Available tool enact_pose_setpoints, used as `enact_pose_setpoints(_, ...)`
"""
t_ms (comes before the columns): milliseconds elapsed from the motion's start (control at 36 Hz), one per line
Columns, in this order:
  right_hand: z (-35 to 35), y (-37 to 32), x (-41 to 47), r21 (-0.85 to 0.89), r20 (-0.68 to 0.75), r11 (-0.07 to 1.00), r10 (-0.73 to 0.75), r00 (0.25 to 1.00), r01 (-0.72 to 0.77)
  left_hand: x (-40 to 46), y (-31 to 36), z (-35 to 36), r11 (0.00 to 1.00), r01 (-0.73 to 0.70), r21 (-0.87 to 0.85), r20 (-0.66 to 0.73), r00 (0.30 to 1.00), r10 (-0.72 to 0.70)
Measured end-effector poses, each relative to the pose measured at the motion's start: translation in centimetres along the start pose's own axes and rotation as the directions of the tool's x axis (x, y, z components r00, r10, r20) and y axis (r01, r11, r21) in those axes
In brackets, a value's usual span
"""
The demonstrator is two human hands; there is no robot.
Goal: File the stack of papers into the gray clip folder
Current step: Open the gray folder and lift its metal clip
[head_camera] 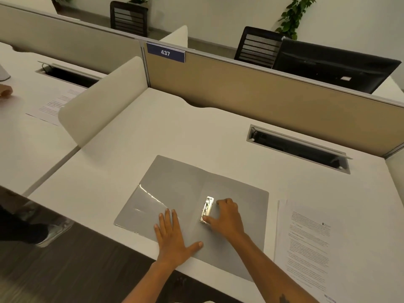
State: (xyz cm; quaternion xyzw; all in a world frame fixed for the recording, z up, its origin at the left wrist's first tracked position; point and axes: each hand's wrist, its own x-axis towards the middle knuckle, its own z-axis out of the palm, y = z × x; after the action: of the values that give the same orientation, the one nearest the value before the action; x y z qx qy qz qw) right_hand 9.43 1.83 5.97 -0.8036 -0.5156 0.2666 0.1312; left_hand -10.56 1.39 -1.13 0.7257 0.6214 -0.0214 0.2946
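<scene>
Presently, the gray plastic clip folder (192, 200) lay spread open and flat on the white tabletop (153, 127), near its front edge. Clear pocket (148, 206) visible on the folder's left leaf, catching glare. Silver metal lever clip (206, 209) was mounted on the right leaf, just beside the centre fold.

Left hand (175, 235) rested palm down on the folder, fingers extended and thumb splayed outward, gripping nothing, pressing flat near the fold. Right hand (227, 217) sat at the clip, fingers curled; thumb touched the clip's near end and a fingertip met its far end. Whether the clip was raised or down could not be told.

White stack of printed papers (306, 243) lay flat on the tabletop to the right of the folder, just beside its right edge, not touching either hand. No sheets were in the folder.

Tan fabric partition (251, 90) stood along the far side of the tabletop, carrying a blue label (165, 52) reading 437. Recessed cable tray (299, 147) was set into the tabletop at far right. Black monitor (334, 66) showed behind the partition. Another printed sheet (54, 101) lay on the neighbouring desk to the left.
</scene>
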Motion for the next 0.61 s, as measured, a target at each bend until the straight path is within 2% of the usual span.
enact_pose_setpoints(250,0.1,-2.0,1.5,-0.208,0.025,0.977,0.062,0.998,-0.055,0.0,-0.3,0.5,0.998,-0.03,-0.053,-0.027,0.999,0.029)
enact_pose_setpoints(611,0.5,-3.2,1.9,-0.264,0.047,0.958,0.131,0.99,-0.114,0.3,-0.3,0.8,1.0,0.0,-0.024,-0.028,1.0,-0.001)
